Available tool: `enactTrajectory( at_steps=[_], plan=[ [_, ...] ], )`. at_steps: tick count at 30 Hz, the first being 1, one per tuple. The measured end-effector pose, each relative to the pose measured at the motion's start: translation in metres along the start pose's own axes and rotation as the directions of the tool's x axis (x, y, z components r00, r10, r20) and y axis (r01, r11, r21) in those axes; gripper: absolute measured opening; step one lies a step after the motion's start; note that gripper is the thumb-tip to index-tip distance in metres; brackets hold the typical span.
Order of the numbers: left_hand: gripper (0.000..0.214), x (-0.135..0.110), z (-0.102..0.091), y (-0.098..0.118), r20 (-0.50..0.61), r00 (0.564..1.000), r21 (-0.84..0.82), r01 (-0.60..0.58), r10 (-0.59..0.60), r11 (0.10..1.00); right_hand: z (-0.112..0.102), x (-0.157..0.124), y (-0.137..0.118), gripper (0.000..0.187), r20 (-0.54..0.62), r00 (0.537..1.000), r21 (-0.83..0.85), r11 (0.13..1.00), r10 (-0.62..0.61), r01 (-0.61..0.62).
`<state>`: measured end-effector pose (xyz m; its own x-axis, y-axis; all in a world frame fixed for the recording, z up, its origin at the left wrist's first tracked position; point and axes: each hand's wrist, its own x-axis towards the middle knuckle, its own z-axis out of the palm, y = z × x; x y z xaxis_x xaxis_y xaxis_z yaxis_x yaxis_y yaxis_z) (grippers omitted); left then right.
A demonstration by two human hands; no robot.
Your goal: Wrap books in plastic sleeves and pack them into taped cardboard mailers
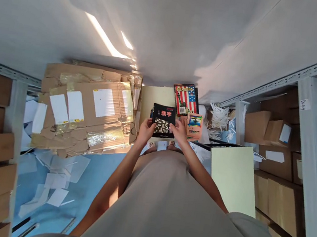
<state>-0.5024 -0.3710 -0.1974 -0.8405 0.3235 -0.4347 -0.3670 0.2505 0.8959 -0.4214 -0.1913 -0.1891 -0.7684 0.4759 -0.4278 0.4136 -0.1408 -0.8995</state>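
Between my two hands is a black book [163, 121] with a crossword-like grid and red characters on its cover. My left hand [146, 129] grips its left edge, thumb on the cover. On the opposite edge my right hand [179, 131] is closed in the same way. Just beyond the right hand lies a book with a flag and statue cover [186, 100], on top of something dark. An orange-pink book [194, 126] with a small picture lies to the right of that hand. All are over a pale yellow surface [156, 93], whose near part the hands and books cover.
Flattened cardboard [87, 111] is stacked at the left against the wall. Loose papers [59, 187] lie on the blue floor. Shredded paper [221, 120] and a pale panel [233, 178] are at the right. Shelves with cardboard boxes [281, 198] flank both sides.
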Motion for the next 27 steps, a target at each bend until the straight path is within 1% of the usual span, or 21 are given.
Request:
enactTrajectory(
  at_steps=[2, 3, 6, 9, 11, 13, 15, 18, 19, 20, 21, 22, 23, 24, 25, 26, 27],
  plan=[
    [0.053, -0.010, -0.006, 0.015, 0.019, 1.000, -0.122, 0.010, -0.007, 0.993, -0.009, -0.012, -0.016, 0.065, -0.038, 0.998, 0.035, 0.999, -0.040, 0.041],
    [0.056, -0.015, -0.009, 0.023, 0.043, 0.999, -0.172, -0.001, 0.009, 0.985, -0.013, -0.019, -0.025, 0.069, -0.050, 0.997, 0.048, 0.996, -0.066, 0.069],
    [0.063, -0.032, -0.015, 0.049, 0.065, 0.995, -0.237, -0.063, 0.081, 0.970, -0.018, -0.040, -0.054, 0.075, -0.063, 0.986, 0.062, 0.985, -0.157, 0.160],
    [0.064, -0.048, -0.011, 0.075, 0.031, 0.985, -0.218, -0.158, 0.169, 0.963, -0.012, -0.062, -0.082, 0.067, -0.063, 0.962, 0.028, 0.963, -0.267, 0.269],
    [0.064, -0.059, -0.003, 0.089, 0.008, 0.975, -0.214, -0.216, 0.222, 0.953, -0.002, -0.074, -0.098, 0.059, -0.047, 0.938, -0.020, 0.939, -0.344, 0.343],
    [0.065, -0.070, 0.006, 0.100, 0.014, 0.961, -0.220, -0.268, 0.278, 0.938, 0.007, -0.084, -0.111, 0.059, -0.041, 0.915, -0.061, 0.916, -0.400, 0.398],
    [0.064, -0.080, 0.014, 0.109, 0.051, 0.936, -0.222, -0.331, 0.350, 0.917, 0.011, -0.089, -0.121, 0.063, -0.055, 0.903, -0.072, 0.904, -0.426, 0.422],
    [0.063, -0.089, 0.018, 0.121, 0.149, 0.886, -0.198, -0.408, 0.438, 0.891, 0.005, -0.090, -0.132, 0.052, -0.144, 0.895, -0.067, 0.906, -0.422, 0.417],
    [0.065, -0.089, 0.016, 0.125, 0.152, 0.879, -0.178, -0.425, 0.451, 0.888, 0.000, -0.091, -0.135, 0.051, -0.175, 0.891, -0.055, 0.908, -0.419, 0.416],
    [0.069, -0.088, 0.013, 0.129, 0.123, 0.881, -0.161, -0.436, 0.456, 0.886, -0.006, -0.093, -0.137, 0.051, -0.198, 0.889, -0.030, 0.909, -0.413, 0.416],
    [0.073, -0.087, 0.009, 0.133, 0.072, 0.889, -0.154, -0.439, 0.453, 0.885, -0.012, -0.095, -0.139, 0.051, -0.206, 0.892, 0.010, 0.910, -0.403, 0.414],
    [0.076, -0.084, 0.004, 0.137, 0.029, 0.900, -0.164, -0.424, 0.434, 0.890, -0.017, -0.099, -0.140, 0.051, -0.201, 0.900, 0.061, 0.913, -0.385, 0.404],
    [0.076, -0.082, 0.000, 0.140, 0.024, 0.919, -0.196, -0.382, 0.394, 0.903, -0.022, -0.104, -0.141, 0.052, -0.190, 0.914, 0.117, 0.916, -0.360, 0.385],
    [0.075, -0.081, -0.004, 0.144, 0.071, 0.940, -0.242, -0.309, 0.334, 0.920, -0.025, -0.109, -0.141, 0.053, -0.182, 0.927, 0.171, 0.918, -0.329, 0.359],
    [0.072, -0.080, -0.007, 0.146, 0.155, 0.952, -0.286, -0.212, 0.264, 0.934, -0.028, -0.115, -0.141, 0.053, -0.179, 0.938, 0.218, 0.918, -0.297, 0.332],
    [0.070, -0.081, -0.009, 0.149, 0.247, 0.949, -0.314, -0.112, 0.195, 0.943, -0.030, -0.121, -0.140, 0.054, -0.183, 0.946, 0.255, 0.917, -0.267, 0.308],
    [0.067, -0.082, -0.009, 0.150, 0.322, 0.937, -0.323, -0.026, 0.136, 0.946, -0.031, -0.127, -0.138, 0.054, -0.191, 0.952, 0.281, 0.916, -0.240, 0.287]
  ],
)
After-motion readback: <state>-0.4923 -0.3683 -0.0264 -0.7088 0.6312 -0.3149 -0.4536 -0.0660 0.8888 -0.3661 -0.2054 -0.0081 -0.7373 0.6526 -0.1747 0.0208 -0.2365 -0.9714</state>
